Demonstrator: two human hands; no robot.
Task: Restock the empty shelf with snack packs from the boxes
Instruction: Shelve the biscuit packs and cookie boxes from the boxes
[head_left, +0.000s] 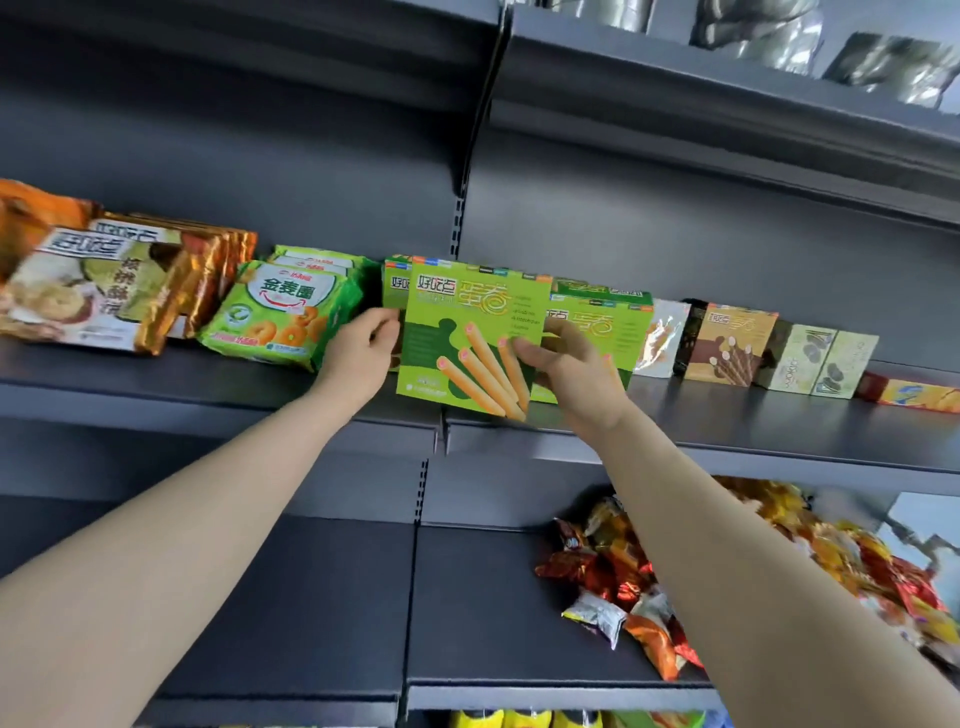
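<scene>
We see both hands up at the middle shelf (208, 400). The left hand (363, 348) grips the left edge of a green box (470, 332); the right hand (566, 364) pinches its right edge, thumb on the front. The box is upright and slightly tilted; we can't tell if it touches the shelf. More green boxes (602, 322) stand just behind. To the left are green snack bags (280, 312), then brown cookie packs (93, 280). To the right are a brown box (727, 343) and pale boxes (815, 364). The lower shelf (311, 597) carries a loose heap of small snack packs (623, 582).
</scene>
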